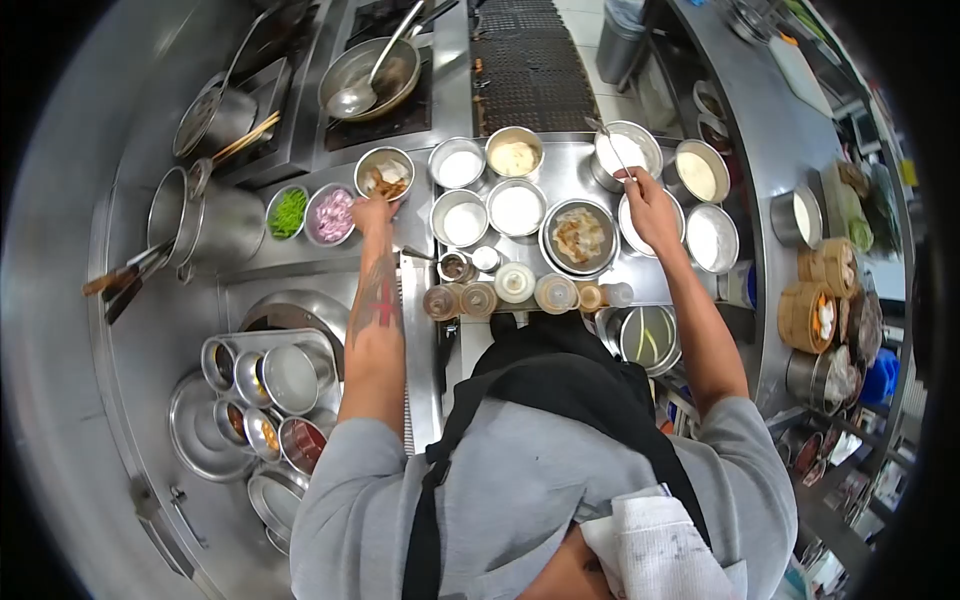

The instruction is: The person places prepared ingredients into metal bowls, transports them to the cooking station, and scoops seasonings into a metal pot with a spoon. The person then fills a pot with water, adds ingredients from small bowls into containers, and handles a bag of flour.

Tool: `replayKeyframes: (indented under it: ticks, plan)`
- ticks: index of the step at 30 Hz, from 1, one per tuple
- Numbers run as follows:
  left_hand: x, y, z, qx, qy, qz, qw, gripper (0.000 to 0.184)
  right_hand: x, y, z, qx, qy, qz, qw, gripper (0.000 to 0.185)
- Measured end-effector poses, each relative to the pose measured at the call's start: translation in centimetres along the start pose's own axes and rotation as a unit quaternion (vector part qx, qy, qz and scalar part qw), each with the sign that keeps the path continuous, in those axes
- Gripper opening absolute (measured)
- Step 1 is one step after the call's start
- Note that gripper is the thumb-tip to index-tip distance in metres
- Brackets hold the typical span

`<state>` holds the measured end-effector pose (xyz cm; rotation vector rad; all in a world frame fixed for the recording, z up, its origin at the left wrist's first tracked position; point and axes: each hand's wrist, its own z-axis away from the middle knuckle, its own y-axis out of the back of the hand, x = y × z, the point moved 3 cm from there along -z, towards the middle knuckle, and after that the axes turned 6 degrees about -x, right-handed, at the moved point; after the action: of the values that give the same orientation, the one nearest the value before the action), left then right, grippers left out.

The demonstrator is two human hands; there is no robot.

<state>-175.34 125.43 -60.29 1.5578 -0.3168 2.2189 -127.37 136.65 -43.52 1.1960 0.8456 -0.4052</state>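
My left hand (374, 209) is at the near rim of a metal bowl (384, 154) holding whitish and brown pieces. Its fingertips blend with the contents, so whether they grip anything is unclear. Beside it stand bowls of chopped pink-purple pieces (331, 214) and chopped greens (289, 211). My right hand (648, 207) is closed around the handle of a spoon (616, 150), above a round metal canister of white powder (634, 146). Between my hands, a dark bowl holds translucent brownish slices (578, 236) in front of me.
Several canisters of white powder (517, 207) surround the slices. Seasoning jars (515, 282) line the counter's near edge. At the back left, a wok (385, 90) with a ladle (352, 98) sits on the stove. Left are a large pot (222, 225) and a tray of small bowls (325, 345); bamboo steamers (805, 317) stand right.
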Motion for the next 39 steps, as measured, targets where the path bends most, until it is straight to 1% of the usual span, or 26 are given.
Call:
replayKeyframes:
  ticks: [1, 3, 4, 5, 7, 9, 12, 13, 15, 16, 17, 19, 21, 23, 25, 27, 28, 29, 31, 33, 34, 35, 36, 37, 38, 39]
  plan:
    - [0.4, -0.4, 1.2, -0.009, 0.000, -0.003, 1.000, 0.020, -0.3, 0.6, 0.1, 0.008, -0.008, -0.005, 1.000, 0.029]
    - [4.7, -2.4, 5.0, -0.142, -0.145, -0.167, 0.965, 0.018, 1.0, 1.3, -0.1, 0.028, -0.013, -0.013, 0.999, 0.028]
    - [7.0, -4.6, 8.6, -0.185, -0.170, -0.201, 0.947, 0.023, 1.9, 1.4, 0.1, 0.036, -0.015, -0.019, 0.999, 0.028]
    - [5.8, -7.4, 9.1, -0.261, -0.161, -0.157, 0.939, 0.021, 3.4, 1.3, 0.0, 0.047, 0.002, -0.033, 0.998, 0.028]
    - [5.5, -14.0, 13.2, -0.390, -0.123, -0.180, 0.895, 0.018, 4.9, 1.4, 0.2, 0.054, -0.001, -0.060, 0.997, 0.028]
    - [3.1, -20.0, 15.4, -0.415, -0.160, -0.253, 0.859, 0.021, 5.8, 1.8, 1.2, 0.072, 0.004, -0.069, 0.995, 0.027]
    - [-0.4, -25.4, 16.2, -0.406, -0.158, -0.366, 0.822, 0.024, 6.2, 2.7, 3.8, 0.109, -0.015, -0.091, 0.990, 0.026]
    - [1.8, -25.7, 18.8, -0.403, -0.161, -0.409, 0.803, 0.026, 6.5, 3.1, 5.0, 0.113, -0.036, -0.095, 0.988, 0.026]
    - [0.7, -26.7, 18.5, -0.416, -0.087, -0.444, 0.789, 0.031, 8.8, 3.2, 6.7, 0.135, -0.025, -0.100, 0.986, 0.027]
    - [0.0, -26.5, 17.5, -0.411, -0.086, -0.444, 0.791, 0.031, 9.9, 3.1, 7.6, 0.134, -0.038, -0.142, 0.980, 0.027]
    - [-0.3, -26.0, 17.0, -0.431, -0.105, -0.467, 0.765, 0.035, 10.5, 3.2, 8.5, 0.131, -0.048, -0.182, 0.973, 0.027]
    - [0.4, -25.3, 16.6, -0.431, -0.156, -0.554, 0.695, 0.047, 10.7, 3.3, 9.6, 0.135, -0.088, -0.143, 0.976, 0.027]
    - [0.3, -24.0, 16.2, -0.379, -0.213, -0.577, 0.691, 0.050, 11.3, 3.0, 9.6, 0.122, -0.102, -0.166, 0.973, 0.026]
    - [2.3, -22.1, 17.7, -0.365, -0.234, -0.571, 0.698, 0.048, 11.2, 2.6, 8.6, 0.094, -0.083, -0.182, 0.975, 0.025]
    - [4.6, -19.6, 20.1, -0.412, -0.278, -0.472, 0.728, 0.048, 8.9, 1.7, 7.1, 0.040, -0.093, -0.297, 0.950, 0.025]
    - [5.9, -16.6, 22.8, -0.516, -0.247, -0.342, 0.746, 0.054, 2.4, 0.4, 6.5, -0.043, -0.107, -0.313, 0.943, 0.026]
    - [7.3, -14.7, 24.2, -0.530, -0.183, -0.344, 0.753, 0.053, 1.7, -1.1, 5.5, -0.106, -0.117, -0.258, 0.953, 0.027]
    - [8.5, -12.7, 25.2, -0.544, -0.120, -0.341, 0.757, 0.053, -0.1, -2.8, 4.6, -0.181, -0.084, -0.200, 0.959, 0.025]
    - [8.8, -9.1, 25.3, -0.540, -0.092, -0.320, 0.773, 0.048, -5.1, -7.0, 3.9, -0.262, 0.060, -0.129, 0.954, 0.021]
    - [8.1, -5.5, 24.8, -0.532, 0.019, -0.007, 0.846, 0.044, -11.4, -10.4, 4.8, -0.318, 0.099, -0.091, 0.939, 0.024]
    - [8.5, -3.6, 24.1, -0.513, 0.022, 0.050, 0.857, 0.039, -13.2, -12.4, 5.2, -0.336, 0.116, -0.122, 0.927, 0.026]
    - [9.6, -1.0, 24.3, -0.473, 0.002, 0.142, 0.870, 0.038, -17.4, -12.1, 6.6, -0.400, 0.117, 0.009, 0.909, 0.027]
    - [8.0, 0.9, 21.4, -0.419, 0.002, 0.165, 0.893, 0.033, -18.8, -13.0, 6.8, -0.362, 0.233, 0.098, 0.897, 0.028]
    - [8.5, 4.1, 19.9, -0.336, -0.028, 0.095, 0.937, 0.028, -19.7, -13.7, 7.3, -0.317, 0.345, 0.180, 0.865, 0.029]
    - [6.7, 7.3, 16.5, -0.265, 0.006, 0.180, 0.947, 0.025, -20.8, -13.8, 8.1, -0.326, 0.351, 0.184, 0.858, 0.029]
    - [5.1, 10.5, 13.7, -0.177, -0.030, 0.052, 0.982, 0.024, -22.3, -13.2, 8.8, -0.347, 0.347, 0.117, 0.863, 0.029]
